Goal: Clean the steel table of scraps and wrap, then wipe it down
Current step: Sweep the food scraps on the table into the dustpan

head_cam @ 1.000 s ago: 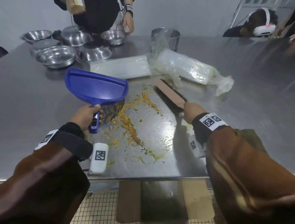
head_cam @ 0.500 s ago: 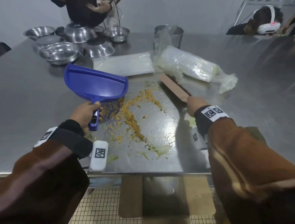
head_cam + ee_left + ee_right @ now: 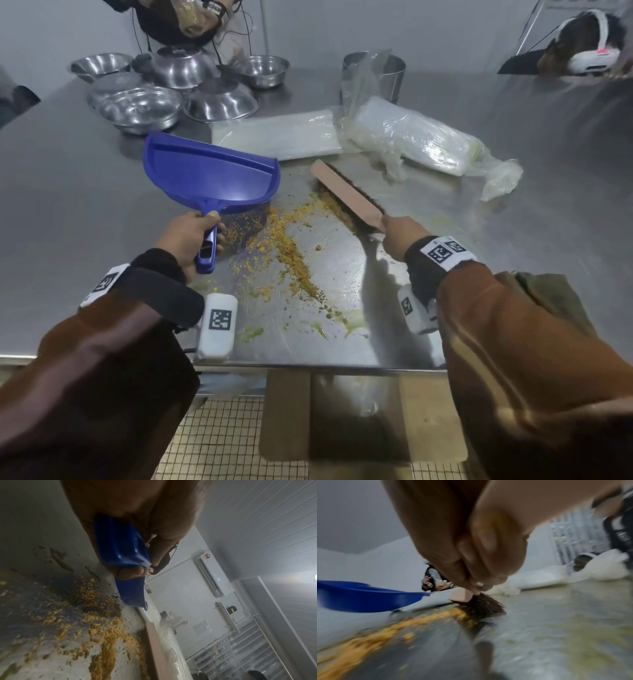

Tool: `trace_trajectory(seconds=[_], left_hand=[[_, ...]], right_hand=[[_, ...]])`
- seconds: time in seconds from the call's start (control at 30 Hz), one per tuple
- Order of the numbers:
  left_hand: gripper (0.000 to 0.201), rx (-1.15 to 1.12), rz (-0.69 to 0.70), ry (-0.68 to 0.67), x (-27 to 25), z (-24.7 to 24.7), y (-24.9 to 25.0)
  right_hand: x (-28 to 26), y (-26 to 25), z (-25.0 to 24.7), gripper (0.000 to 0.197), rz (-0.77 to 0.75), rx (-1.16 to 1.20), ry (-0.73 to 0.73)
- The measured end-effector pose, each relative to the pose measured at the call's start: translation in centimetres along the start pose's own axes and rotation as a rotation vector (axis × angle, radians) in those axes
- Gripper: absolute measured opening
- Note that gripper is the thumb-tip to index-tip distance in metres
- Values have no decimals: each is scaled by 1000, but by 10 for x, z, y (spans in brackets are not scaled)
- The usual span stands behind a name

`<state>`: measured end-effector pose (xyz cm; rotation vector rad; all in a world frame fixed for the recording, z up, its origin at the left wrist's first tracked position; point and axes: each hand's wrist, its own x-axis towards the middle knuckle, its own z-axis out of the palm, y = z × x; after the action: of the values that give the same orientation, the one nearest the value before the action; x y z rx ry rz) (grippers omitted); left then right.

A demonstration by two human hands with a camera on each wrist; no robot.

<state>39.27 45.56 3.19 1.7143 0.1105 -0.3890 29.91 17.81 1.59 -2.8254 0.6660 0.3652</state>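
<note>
My left hand (image 3: 191, 236) grips the handle of a blue dustpan (image 3: 209, 174), held tilted above the steel table (image 3: 68, 205). My right hand (image 3: 400, 240) grips a wooden-backed brush (image 3: 346, 195) whose dark bristles (image 3: 481, 605) sit on the table at the far end of a trail of yellow-orange crumbs (image 3: 284, 246). The crumbs (image 3: 106, 635) spread between pan and brush, with greenish smears (image 3: 346, 322) near the front edge. Crumpled clear plastic wrap (image 3: 411, 140) and a flat white packet (image 3: 277, 137) lie just beyond the brush.
Several steel bowls (image 3: 144, 109) stand at the back left and a steel cup (image 3: 376, 78) at the back middle. Another person (image 3: 178, 17) stands across the table; a second, wearing a headset (image 3: 589, 44), is at the far right. The table's front edge (image 3: 308, 368) is close to me.
The brush has swung left, off the plastic wrap and onto the far end of the crumb trail. The dustpan has stayed tilted over the crumbs.
</note>
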Motion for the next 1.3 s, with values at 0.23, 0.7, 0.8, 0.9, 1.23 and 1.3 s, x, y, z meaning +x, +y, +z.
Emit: trace_trajectory(seconds=[0.23,0.7,0.8,0.9,1.23,1.3], left_hand=[[22,-33,39,39,-5,-26,3],[21,-52,30,104,-20,-55,-12],[21,-60,21,125,-25,-57,-16],[21,-78,33,120,-28,-59,-17],[25,-46,85,35,-33,-51,-10],[26,-34,93,14,-34,-45,-9]], right_hand=[[-52,-3,24,53,-187,-31,-81],[46,-39,-8,41,-177,-114,21],[37,-51,0,43,-260,-128,-4],[9,-38,13,51,-311,-105,-52],[-60,49,-4,57,-140,-54,49],[-55,52,-3,54,-22,-40,67]])
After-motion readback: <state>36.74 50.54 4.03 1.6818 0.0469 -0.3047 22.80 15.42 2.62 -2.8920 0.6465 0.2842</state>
